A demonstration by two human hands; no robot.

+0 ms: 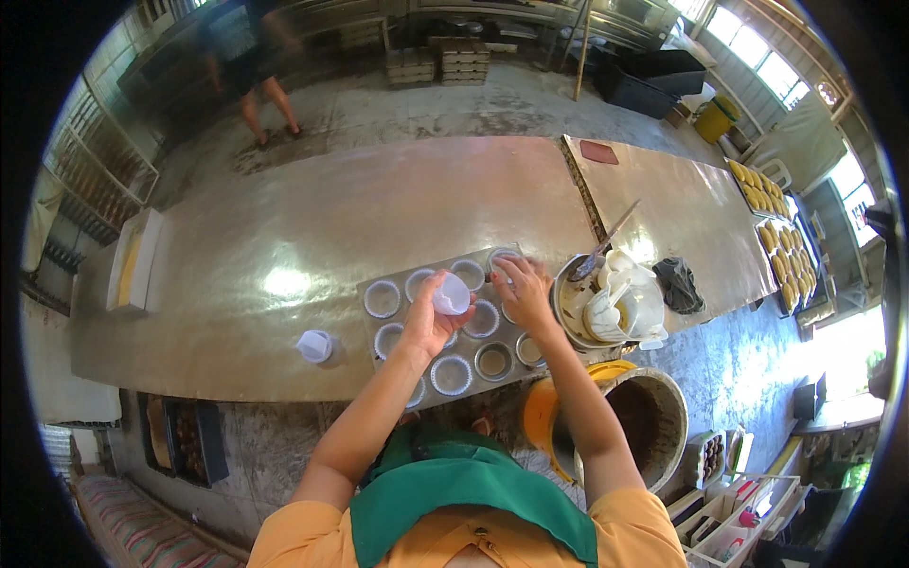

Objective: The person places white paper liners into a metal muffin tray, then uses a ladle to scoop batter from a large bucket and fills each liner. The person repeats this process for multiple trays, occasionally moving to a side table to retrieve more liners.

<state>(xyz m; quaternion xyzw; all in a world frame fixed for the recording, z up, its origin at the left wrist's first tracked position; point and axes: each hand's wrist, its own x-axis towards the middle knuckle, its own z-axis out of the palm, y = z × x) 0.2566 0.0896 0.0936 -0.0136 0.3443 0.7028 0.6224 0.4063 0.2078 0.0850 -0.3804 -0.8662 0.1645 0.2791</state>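
My left hand (431, 320) is closed round a stack of white paper baking cups (452, 294), tilted with its mouth facing up. It is held over the middle of a metal muffin tray (365, 323) with round wells. My right hand (520, 289) reaches to the tray's far right corner, fingers apart and bent down at the edge of a paper cup (503, 255) there. Fluted paper cups line several wells, such as this near one (451, 375). Bare metal shows in a near right well (493, 361). My hands hide parts of other wells.
More paper cups (314, 346) stand on the metal table (218, 275) to the left. Right of the tray are a large bowl (571, 308), a white jug (625, 303) and a black plastic bag (678, 285). A deep bucket (653, 417) stands below. Someone (241, 57) is at the far left.
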